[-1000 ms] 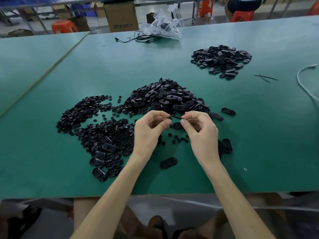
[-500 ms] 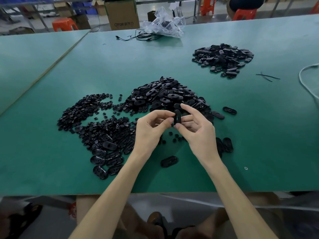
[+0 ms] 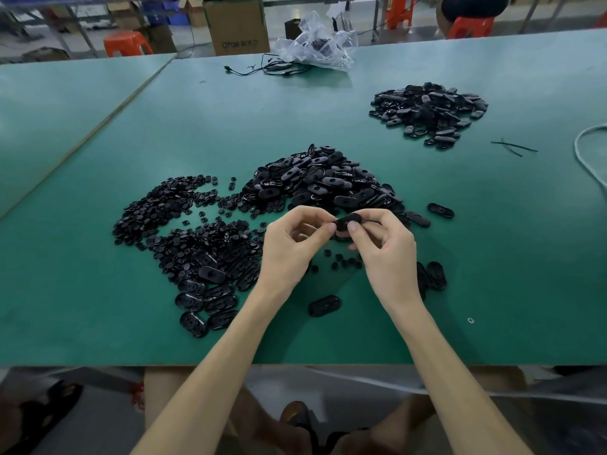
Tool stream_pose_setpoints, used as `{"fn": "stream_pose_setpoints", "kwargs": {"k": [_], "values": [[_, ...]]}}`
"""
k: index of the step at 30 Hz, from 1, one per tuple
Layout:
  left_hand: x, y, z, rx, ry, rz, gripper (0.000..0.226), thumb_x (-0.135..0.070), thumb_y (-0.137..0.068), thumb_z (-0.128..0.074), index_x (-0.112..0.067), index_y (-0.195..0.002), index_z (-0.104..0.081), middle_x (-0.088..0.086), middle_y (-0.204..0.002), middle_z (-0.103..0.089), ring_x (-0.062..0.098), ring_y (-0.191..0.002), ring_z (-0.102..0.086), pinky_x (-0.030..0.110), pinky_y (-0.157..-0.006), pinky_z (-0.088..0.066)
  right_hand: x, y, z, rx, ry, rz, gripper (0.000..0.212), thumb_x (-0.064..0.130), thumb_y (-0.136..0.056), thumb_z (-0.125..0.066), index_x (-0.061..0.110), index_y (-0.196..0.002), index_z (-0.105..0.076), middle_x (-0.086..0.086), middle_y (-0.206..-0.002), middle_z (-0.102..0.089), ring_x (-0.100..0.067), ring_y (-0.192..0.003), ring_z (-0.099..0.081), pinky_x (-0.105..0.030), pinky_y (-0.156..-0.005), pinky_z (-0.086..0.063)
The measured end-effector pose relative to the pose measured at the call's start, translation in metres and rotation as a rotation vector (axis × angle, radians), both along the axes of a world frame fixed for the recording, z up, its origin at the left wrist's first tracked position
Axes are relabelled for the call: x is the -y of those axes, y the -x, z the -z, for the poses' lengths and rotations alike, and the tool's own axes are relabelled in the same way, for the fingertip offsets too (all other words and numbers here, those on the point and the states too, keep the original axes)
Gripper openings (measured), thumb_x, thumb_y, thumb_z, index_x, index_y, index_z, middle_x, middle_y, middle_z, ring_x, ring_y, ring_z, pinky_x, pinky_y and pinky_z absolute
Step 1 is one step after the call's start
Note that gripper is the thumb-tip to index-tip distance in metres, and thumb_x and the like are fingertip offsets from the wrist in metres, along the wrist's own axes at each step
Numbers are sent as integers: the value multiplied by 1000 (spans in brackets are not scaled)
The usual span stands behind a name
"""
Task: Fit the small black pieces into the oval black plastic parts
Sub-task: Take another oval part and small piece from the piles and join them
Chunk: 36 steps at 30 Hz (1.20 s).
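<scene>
Both hands meet over the green table (image 3: 476,244). My left hand (image 3: 292,247) and my right hand (image 3: 384,254) pinch one oval black part (image 3: 348,221) between thumbs and fingertips, just above the table. Behind it lies a big heap of oval black parts (image 3: 322,182). A spread of small black pieces (image 3: 164,211) covers the table to the left. Several small pieces (image 3: 341,262) lie loose under my hands. More oval parts (image 3: 203,297) lie in a cluster at the near left, and one oval part (image 3: 323,305) lies alone between my wrists.
A second heap of oval parts (image 3: 430,110) sits at the far right. A clear plastic bag (image 3: 315,44) and black cables (image 3: 266,68) lie at the back edge. A white cord (image 3: 588,152) curves at the right. Boxes and orange stools stand beyond the table.
The oval part, held edge-on a second ago, has been turned in my fingers and now lies roughly flat between both thumbs. My hands stayed in the same place.
</scene>
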State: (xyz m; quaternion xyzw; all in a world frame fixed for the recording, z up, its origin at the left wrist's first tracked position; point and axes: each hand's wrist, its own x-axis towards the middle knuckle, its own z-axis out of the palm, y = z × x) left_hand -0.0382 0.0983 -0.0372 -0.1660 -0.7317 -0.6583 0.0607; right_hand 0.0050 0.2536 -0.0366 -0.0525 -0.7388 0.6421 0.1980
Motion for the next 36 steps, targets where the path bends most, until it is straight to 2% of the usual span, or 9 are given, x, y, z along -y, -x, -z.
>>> {"fn": "stream_pose_setpoints", "kwargs": {"k": [6, 14, 18, 22, 26, 30, 33, 36], "values": [[-1, 1, 1, 10, 31, -6, 9, -14, -90, -80, -19, -97, -75, -8, -90, -76, 7, -70, -63, 17, -65, -50, 1, 0, 1, 8, 24, -43, 8, 15, -96, -75, 20, -100, -71, 5, -94, -80, -14, -91, -78, -47, -91, -62], [-1, 0, -1, 70, -1, -28, 13, -9, -90, -79, -18, -97, -74, -1, -92, -76, 13, -76, -64, 28, -72, -56, 0, 0, 0, 17, 11, -116, 4, 11, -96, -75, 14, -98, -73, 3, -96, -80, -16, -92, -78, -46, -91, -62], [-1, 0, -1, 98, -15, -28, 15, -8, -89, -80, -14, -101, -72, -1, -92, -76, 11, -80, -69, 23, -73, -57, 0, -1, -1, 21, 25, -137, 5, 7, -96, -74, 12, -96, -73, 3, -96, -80, -15, -89, -79, -43, -90, -63], [-1, 0, 1, 95, 11, -82, 17, -12, -88, -82, -16, -100, -71, 0, -89, -76, 18, -81, -69, 25, -74, -56, 0, 0, -1, 10, 26, -154, 8, 2, -94, -74, 10, -97, -74, 7, -98, -80, -14, -90, -79, -36, -90, -63], [0, 1, 1, 78, 26, -104, 20, -17, -86, -85, -20, -99, -70, -4, -83, -73, 7, -73, -62, 21, -68, -49, 0, -1, 0, -7, 31, -182, 5, 0, -95, -72, 5, -97, -72, 3, -100, -80, -17, -93, -78, -37, -91, -63], [2, 1, -1, 49, 38, -87, 26, -21, -87, -83, -22, -110, -72, -7, -102, -74, 12, -91, -69, 32, -79, -57, -1, -1, -1, -56, 58, -213, 6, 1, -97, -71, 8, -96, -71, 1, -100, -80, -20, -93, -78, -33, -87, -62], [0, 0, -2, 17, 88, -70, 14, -19, -91, -79, -17, -104, -74, -7, -114, -73, 13, -100, -70, 41, -89, -59, -1, -1, -2, -53, 71, -198, 5, 5, -99, -70, 10, -98, -71, 0, -95, -80, -18, -91, -77, -26, -76, -60], [-2, -1, -3, 15, 95, -84, 12, -15, -92, -79, -14, -101, -71, -5, -120, -70, 15, -102, -70, 39, -90, -58, -1, -1, -1, -27, 46, -149, 6, 15, -101, -68, 14, -101, -74, 2, -93, -80, -16, -92, -76, -23, -69, -57]]}}
